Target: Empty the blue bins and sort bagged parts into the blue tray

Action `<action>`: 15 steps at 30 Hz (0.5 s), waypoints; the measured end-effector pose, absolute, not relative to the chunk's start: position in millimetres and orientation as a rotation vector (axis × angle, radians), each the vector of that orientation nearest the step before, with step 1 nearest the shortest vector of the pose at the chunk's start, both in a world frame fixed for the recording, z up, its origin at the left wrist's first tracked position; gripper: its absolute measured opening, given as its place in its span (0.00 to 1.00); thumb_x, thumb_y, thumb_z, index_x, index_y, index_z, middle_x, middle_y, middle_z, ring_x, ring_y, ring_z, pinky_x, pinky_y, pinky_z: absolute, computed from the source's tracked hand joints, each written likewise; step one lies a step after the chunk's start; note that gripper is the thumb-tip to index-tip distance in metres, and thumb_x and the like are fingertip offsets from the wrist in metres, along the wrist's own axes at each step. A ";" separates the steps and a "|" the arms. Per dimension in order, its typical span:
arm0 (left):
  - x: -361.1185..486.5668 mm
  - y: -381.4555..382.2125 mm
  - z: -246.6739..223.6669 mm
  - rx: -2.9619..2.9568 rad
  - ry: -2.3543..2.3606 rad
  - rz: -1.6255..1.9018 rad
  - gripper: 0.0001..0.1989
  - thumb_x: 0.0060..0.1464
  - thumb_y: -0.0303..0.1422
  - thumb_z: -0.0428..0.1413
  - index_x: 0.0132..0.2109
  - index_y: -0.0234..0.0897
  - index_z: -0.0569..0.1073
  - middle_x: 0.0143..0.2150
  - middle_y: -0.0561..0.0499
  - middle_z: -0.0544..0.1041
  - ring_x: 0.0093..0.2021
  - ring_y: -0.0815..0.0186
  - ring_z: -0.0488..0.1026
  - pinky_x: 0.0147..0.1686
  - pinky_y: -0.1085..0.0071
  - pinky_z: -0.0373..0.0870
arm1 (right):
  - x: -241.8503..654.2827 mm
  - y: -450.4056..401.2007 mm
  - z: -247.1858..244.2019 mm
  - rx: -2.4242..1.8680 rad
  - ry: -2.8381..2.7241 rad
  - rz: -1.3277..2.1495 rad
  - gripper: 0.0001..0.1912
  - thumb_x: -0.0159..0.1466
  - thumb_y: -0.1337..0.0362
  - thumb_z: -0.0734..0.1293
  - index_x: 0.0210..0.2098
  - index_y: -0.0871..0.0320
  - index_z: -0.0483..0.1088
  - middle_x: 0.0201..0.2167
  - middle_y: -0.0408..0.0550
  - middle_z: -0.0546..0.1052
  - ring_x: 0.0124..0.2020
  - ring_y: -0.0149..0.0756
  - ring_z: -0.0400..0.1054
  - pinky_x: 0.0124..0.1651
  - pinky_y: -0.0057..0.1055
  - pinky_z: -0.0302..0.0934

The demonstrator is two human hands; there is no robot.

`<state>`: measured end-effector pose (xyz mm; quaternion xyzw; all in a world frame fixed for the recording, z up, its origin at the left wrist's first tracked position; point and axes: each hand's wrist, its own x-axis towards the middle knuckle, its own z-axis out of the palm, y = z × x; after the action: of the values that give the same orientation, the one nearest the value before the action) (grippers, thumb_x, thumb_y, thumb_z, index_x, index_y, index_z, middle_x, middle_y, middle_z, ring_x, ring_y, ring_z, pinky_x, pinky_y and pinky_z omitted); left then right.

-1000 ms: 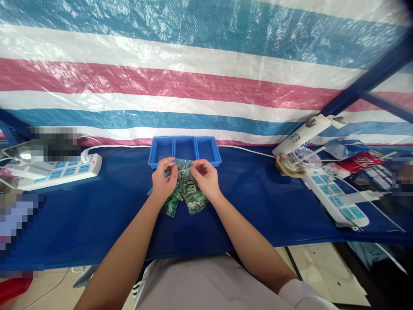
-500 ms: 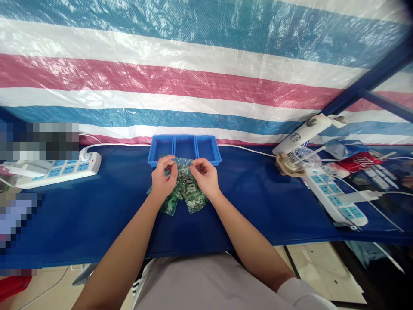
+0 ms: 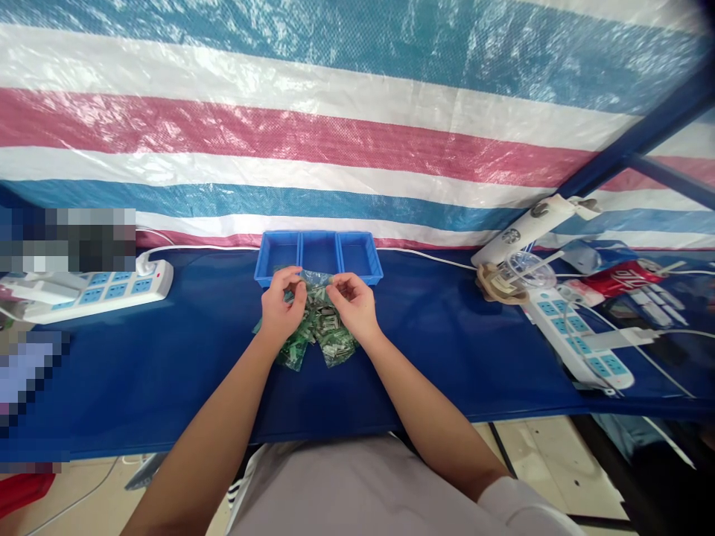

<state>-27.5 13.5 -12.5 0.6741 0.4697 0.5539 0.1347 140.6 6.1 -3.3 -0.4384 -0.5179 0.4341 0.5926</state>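
Between my hands is a small clear plastic bag [image 3: 317, 281], its top edge stretched from one hand to the other. My left hand [image 3: 283, 304] pinches the bag's left corner with thumb and forefinger. Its right corner is pinched the same way by my right hand [image 3: 354, 304]. Beneath and in front of them lies a pile of clear bags [image 3: 338, 346] with small green and silvery pieces inside, too small to name. Just behind the hands stands a blue tray with three compartments [image 3: 360, 257], its front edge partly hidden by my fingers.
White power strips lie at the left [image 3: 159, 283] and right [image 3: 614, 365] of the blue table [image 3: 447, 335]. On the right are a plastic cup [image 3: 528, 272], a white paper bag [image 3: 522, 231] and a red can [image 3: 625, 279]. A striped sheet [image 3: 335, 141] hangs behind.
Both hands keep their pinch on the bag and have barely moved. The whole view has shifted very slightly.
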 end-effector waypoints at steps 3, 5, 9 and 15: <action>-27.4 14.3 -13.3 1.950 1.366 1.593 0.14 0.64 0.37 0.54 0.54 0.39 0.71 0.44 0.48 0.78 0.37 0.68 0.77 0.41 0.70 0.76 | 140.8 6.7 -4.1 -1.021 -1.212 1.007 0.08 0.61 0.58 0.71 0.36 0.54 0.71 0.31 0.43 0.74 0.32 0.32 0.68 0.35 0.30 0.62; -27.3 14.4 -13.4 1.947 1.367 1.590 0.14 0.64 0.38 0.54 0.54 0.39 0.71 0.43 0.48 0.78 0.37 0.68 0.77 0.41 0.70 0.76 | 140.8 7.0 -4.0 -1.028 -1.216 1.008 0.09 0.61 0.58 0.71 0.36 0.54 0.71 0.32 0.43 0.74 0.32 0.33 0.68 0.35 0.30 0.63; -27.5 14.0 -12.2 1.946 1.363 1.585 0.14 0.64 0.37 0.55 0.54 0.39 0.71 0.42 0.49 0.78 0.36 0.68 0.77 0.40 0.71 0.76 | 140.7 6.7 -3.2 -1.037 -1.217 1.008 0.09 0.60 0.57 0.71 0.36 0.54 0.70 0.32 0.43 0.74 0.32 0.33 0.68 0.35 0.30 0.63; -27.5 12.8 -9.8 1.939 1.380 1.563 0.14 0.64 0.37 0.55 0.54 0.39 0.72 0.41 0.49 0.78 0.35 0.68 0.77 0.40 0.72 0.76 | 140.1 5.9 -2.4 -1.024 -1.211 1.012 0.08 0.60 0.58 0.71 0.36 0.54 0.70 0.32 0.43 0.74 0.31 0.32 0.67 0.35 0.30 0.62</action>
<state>-27.5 12.8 -9.8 0.6736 0.4794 0.5430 0.1465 140.1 5.9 -2.4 -0.4396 -0.5201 0.4348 0.5892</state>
